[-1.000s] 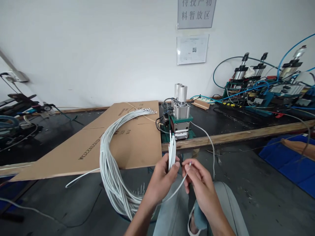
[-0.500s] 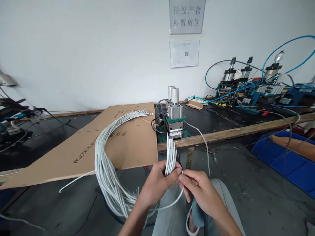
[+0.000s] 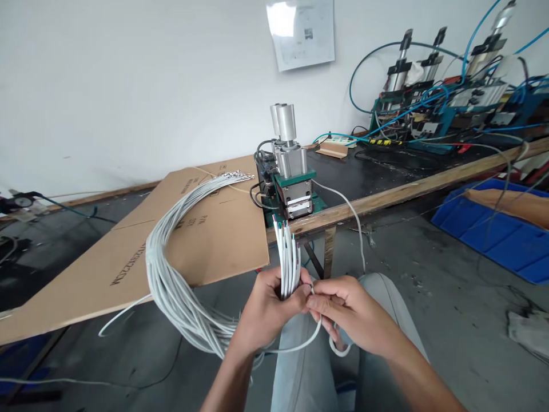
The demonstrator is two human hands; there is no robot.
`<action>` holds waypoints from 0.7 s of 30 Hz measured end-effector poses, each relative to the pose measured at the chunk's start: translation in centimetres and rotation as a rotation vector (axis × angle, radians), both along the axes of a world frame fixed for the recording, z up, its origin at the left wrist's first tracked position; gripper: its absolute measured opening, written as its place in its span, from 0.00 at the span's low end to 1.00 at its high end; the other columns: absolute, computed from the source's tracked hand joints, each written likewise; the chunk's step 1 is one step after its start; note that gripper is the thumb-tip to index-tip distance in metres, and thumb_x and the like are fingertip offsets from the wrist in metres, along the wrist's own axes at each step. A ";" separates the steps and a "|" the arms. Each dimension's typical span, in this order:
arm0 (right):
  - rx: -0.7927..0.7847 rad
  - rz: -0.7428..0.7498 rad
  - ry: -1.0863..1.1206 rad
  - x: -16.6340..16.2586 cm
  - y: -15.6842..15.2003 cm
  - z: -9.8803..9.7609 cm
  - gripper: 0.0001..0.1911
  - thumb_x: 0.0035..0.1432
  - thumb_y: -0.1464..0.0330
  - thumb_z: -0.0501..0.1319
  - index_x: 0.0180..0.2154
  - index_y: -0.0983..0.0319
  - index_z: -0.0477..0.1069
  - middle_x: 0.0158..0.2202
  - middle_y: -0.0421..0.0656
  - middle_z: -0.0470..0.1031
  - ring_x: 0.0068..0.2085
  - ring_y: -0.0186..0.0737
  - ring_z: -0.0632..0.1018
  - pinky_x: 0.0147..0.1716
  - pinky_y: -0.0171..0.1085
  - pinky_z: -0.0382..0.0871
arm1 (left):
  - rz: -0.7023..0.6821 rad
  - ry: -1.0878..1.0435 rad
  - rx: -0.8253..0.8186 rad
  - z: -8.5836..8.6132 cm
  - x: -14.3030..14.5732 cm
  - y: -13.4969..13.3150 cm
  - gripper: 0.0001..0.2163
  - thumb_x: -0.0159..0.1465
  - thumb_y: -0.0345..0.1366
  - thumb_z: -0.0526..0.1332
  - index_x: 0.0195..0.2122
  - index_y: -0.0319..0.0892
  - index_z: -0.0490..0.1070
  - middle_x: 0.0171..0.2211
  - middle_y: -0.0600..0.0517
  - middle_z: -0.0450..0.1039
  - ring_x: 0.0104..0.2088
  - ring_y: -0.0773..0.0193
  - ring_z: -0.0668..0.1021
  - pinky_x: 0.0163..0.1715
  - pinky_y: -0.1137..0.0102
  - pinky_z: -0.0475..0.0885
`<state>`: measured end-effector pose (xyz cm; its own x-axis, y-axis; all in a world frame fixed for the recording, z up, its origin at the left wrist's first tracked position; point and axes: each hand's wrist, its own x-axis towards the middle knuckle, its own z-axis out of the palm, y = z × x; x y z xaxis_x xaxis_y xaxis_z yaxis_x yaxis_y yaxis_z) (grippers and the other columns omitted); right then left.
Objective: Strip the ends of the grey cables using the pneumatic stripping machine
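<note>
My left hand (image 3: 274, 303) is wrapped round a bunch of white cable ends (image 3: 289, 260) that point upward, with coloured wire tips showing at their tops. Beside it, my right hand (image 3: 347, 309) pinches the end of one single white cable (image 3: 316, 329), close to my left thumb. That cable loops down and back to the left. A large coil of white cables (image 3: 171, 286) lies over the edge of the cardboard sheet (image 3: 227, 240) and hangs down. Just beyond the bunch stands a small pneumatic machine (image 3: 294, 171) with metal cylinders.
The black bench (image 3: 364, 177) has a wooden front edge. More pneumatic machines (image 3: 403, 80) with blue hoses stand at the back right. A blue bin (image 3: 493, 240) is on the right, below the bench edge. A paper sheet (image 3: 300, 34) hangs on the wall.
The view has tilted down and turned, so the machine and bench sit higher and slanted. Both hands keep their grips, with the single cable's end now closer against the left thumb.
</note>
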<state>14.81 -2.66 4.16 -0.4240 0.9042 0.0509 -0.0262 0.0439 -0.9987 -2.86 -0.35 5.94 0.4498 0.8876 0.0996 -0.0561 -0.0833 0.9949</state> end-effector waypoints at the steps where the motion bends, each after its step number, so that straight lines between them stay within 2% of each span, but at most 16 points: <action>1: 0.007 0.004 -0.007 0.1 -0.1 0.0 0.22 0.68 0.52 0.59 0.25 0.58 0.68 0.17 0.33 0.65 0.17 0.31 0.69 0.17 0.31 0.60 | -0.003 -0.002 0.002 0.1 0.0 -0.1 0.05 0.66 0.34 0.64 0.33 0.41 0.72 0.21 0.58 0.68 0.22 0.68 0.73 0.25 0.73 0.65; 5: 0.100 0.005 -0.078 0.2 -0.9 0.1 0.21 0.73 0.57 0.54 0.28 0.58 0.69 0.22 0.36 0.69 0.20 0.32 0.71 0.20 0.32 0.63 | -0.034 0.021 0.011 0.4 0.0 -0.3 0.05 0.66 0.33 0.63 0.32 0.42 0.71 0.22 0.57 0.71 0.23 0.68 0.74 0.25 0.74 0.67; 9: 0.343 -0.124 -0.259 0.1 -1.5 0.5 0.21 0.74 0.62 0.52 0.26 0.57 0.66 0.23 0.36 0.66 0.21 0.34 0.71 0.21 0.34 0.62 | -0.016 0.122 0.075 0.6 0.0 -0.5 0.05 0.63 0.29 0.60 0.29 0.42 0.70 0.22 0.57 0.72 0.24 0.69 0.72 0.26 0.74 0.65; 12: 0.551 -0.238 -0.416 -0.2 -1.9 0.5 0.19 0.74 0.66 0.52 0.27 0.57 0.67 0.24 0.37 0.68 0.23 0.36 0.71 0.24 0.37 0.62 | 0.026 0.183 0.088 0.7 0.1 -0.6 0.06 0.58 0.25 0.60 0.28 0.42 0.70 0.21 0.60 0.67 0.23 0.70 0.65 0.24 0.74 0.60; 14: 0.627 -0.293 -0.494 -0.3 -2.1 0.4 0.17 0.73 0.67 0.53 0.30 0.57 0.70 0.26 0.39 0.71 0.25 0.38 0.73 0.25 0.38 0.62 | 0.045 0.230 0.095 0.8 0.3 -0.6 0.06 0.55 0.24 0.60 0.27 0.42 0.70 0.20 0.61 0.62 0.22 0.71 0.61 0.23 0.74 0.56; 18: 0.641 -0.327 -0.538 -0.2 -2.2 0.2 0.16 0.72 0.68 0.53 0.31 0.57 0.73 0.27 0.40 0.72 0.25 0.40 0.74 0.25 0.39 0.62 | 0.085 0.278 0.121 0.9 0.6 -0.6 0.08 0.53 0.22 0.60 0.23 0.42 0.67 0.19 0.61 0.59 0.22 0.70 0.58 0.23 0.72 0.53; 21: 0.462 -0.200 -0.362 0.1 -1.7 0.1 0.21 0.74 0.66 0.52 0.27 0.58 0.69 0.24 0.38 0.70 0.23 0.36 0.73 0.24 0.37 0.62 | 0.067 0.236 0.103 0.7 0.6 -0.6 0.08 0.55 0.23 0.61 0.23 0.42 0.68 0.19 0.60 0.64 0.22 0.69 0.63 0.24 0.72 0.57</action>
<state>14.94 -4.41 4.26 -0.3120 0.8869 0.3406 0.3645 0.4428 -0.8191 -2.28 -0.99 6.65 0.4116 0.9069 0.0900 0.1859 -0.1803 0.9659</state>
